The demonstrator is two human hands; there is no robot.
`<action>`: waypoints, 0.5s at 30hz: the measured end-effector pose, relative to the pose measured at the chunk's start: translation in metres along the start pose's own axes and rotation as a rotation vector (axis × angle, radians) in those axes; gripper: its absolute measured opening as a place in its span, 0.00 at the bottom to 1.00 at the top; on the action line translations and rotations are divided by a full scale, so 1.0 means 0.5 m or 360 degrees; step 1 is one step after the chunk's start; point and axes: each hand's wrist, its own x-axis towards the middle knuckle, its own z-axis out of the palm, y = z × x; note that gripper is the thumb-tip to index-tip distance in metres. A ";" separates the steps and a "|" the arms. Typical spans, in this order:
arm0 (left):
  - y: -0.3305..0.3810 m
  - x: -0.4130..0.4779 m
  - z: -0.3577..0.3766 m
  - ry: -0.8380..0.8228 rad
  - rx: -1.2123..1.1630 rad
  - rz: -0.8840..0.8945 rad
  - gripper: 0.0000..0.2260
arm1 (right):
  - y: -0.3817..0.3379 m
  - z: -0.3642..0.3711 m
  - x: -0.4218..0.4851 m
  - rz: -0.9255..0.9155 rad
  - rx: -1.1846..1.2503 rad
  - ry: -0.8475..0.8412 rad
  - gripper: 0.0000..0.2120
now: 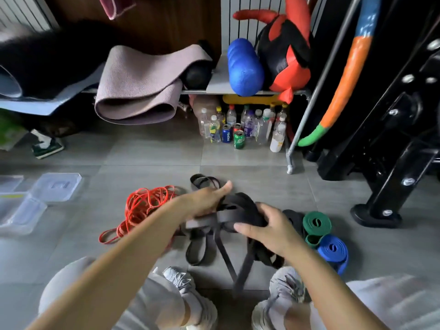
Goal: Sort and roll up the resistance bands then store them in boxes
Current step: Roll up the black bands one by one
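Both hands hold a bundle of black resistance bands (234,211) above the floor. My left hand (207,201) grips its left side with the thumb up. My right hand (266,231) curls round its right side. Loose black loops (198,251) hang from the bundle to the tiles between my shoes. A tangle of thin red bands (140,208) lies on the floor to the left. Two rolled green bands (315,226) and a rolled blue band (333,252) sit on the floor at the right. Clear plastic boxes (21,211) and a lid (56,186) lie at the far left.
A low shelf (219,84) at the back carries rolled mats, a blue foam roller (244,67) and a red and black bag. Several bottles and cans (240,129) stand under it. A black machine frame (385,148) fills the right side. Grey floor tiles (152,156) lie between.
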 end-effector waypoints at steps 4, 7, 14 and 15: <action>-0.092 -0.029 0.024 -0.0197 -0.0163 0.0052 0.40 | 0.013 -0.016 0.015 0.0020 -0.0020 0.0111 0.06; -0.158 -0.050 0.039 -0.0211 0.0058 0.0201 0.40 | 0.034 -0.014 0.014 0.0094 0.0143 0.0212 0.04; -0.239 -0.079 0.074 0.0715 0.0570 0.0372 0.08 | 0.095 0.011 0.000 0.0337 0.0243 0.0285 0.05; -0.239 -0.086 0.064 0.0742 0.0585 0.0341 0.06 | 0.107 0.012 -0.001 0.0370 0.0206 0.0301 0.04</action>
